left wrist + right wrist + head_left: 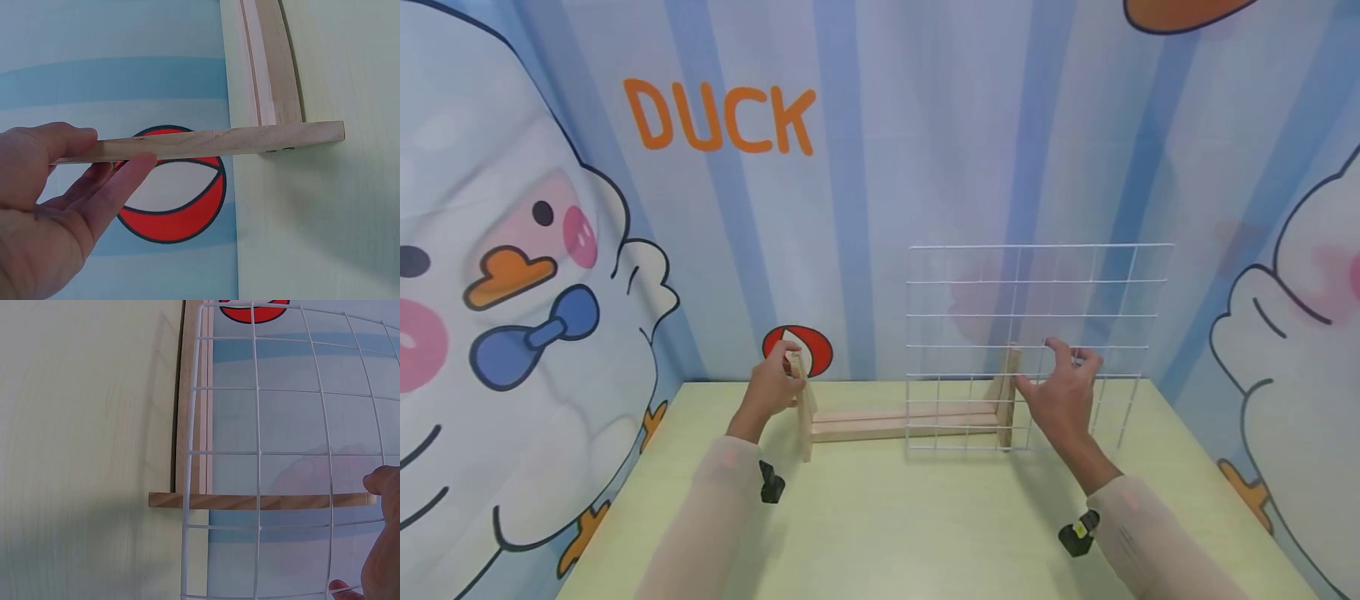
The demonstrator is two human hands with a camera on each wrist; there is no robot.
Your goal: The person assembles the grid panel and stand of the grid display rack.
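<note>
The pale yellow counter (880,525), faintly grained, carries a wooden stand (895,430) near its far edge: two uprights (806,417) joined by a low crosspiece (850,432). Soft shadows cross its surface; whether the white wire grid (1030,316) touches it is unclear.

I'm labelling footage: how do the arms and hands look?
The left sleeve and right sleeve are pale pinkish beige. A black device sits by each cuff, the right device marked with yellow. Left hand and right hand are ungloved.

1 white grid (1015,316) before 1 wooden stand (867,429)
</note>
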